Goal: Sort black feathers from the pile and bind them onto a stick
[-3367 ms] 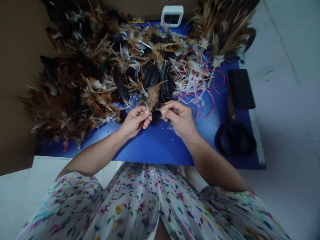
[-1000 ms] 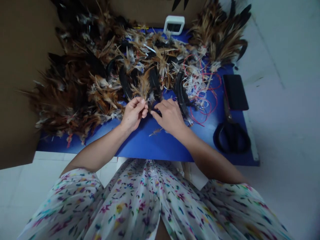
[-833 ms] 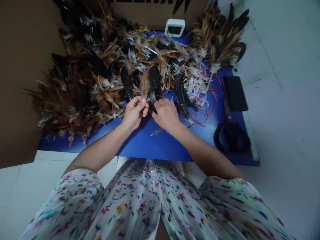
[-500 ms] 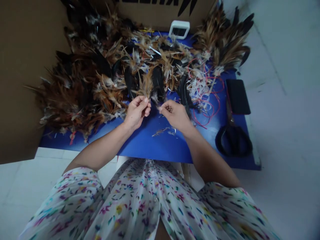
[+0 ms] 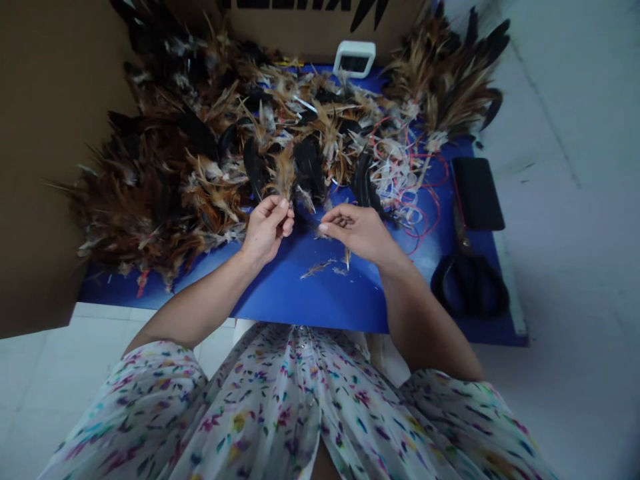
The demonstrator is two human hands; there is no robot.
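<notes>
My left hand [image 5: 269, 225] is closed in a pinch on the lower end of a tan-brown feather [image 5: 283, 172], its tip pointing away from me. A short gap to the right, my right hand [image 5: 357, 230] hovers over the blue tabletop, thumb and forefinger slightly apart; wispy fluff shows by the fingertips. Below that hand is a small feather scrap [image 5: 347, 257], with another scrap [image 5: 318, 269] lying to its left. Black feathers [image 5: 309, 167] lie just beyond my hands.
Brown feather bundles [image 5: 145, 180] pile up on the left; another bundle [image 5: 445, 80] stands back right. Red and white ties [image 5: 400, 173] lie tangled right of centre. Black-handled scissors [image 5: 470, 283] lie partly under a dark phone [image 5: 477, 193]. A white digital device [image 5: 355, 60] stands before cardboard [image 5: 310, 37].
My right hand has drawn slightly away from my left, its pinch loosened. A feather scrap now shows beneath it. My left hand still holds the brown feather, shifted slightly left.
</notes>
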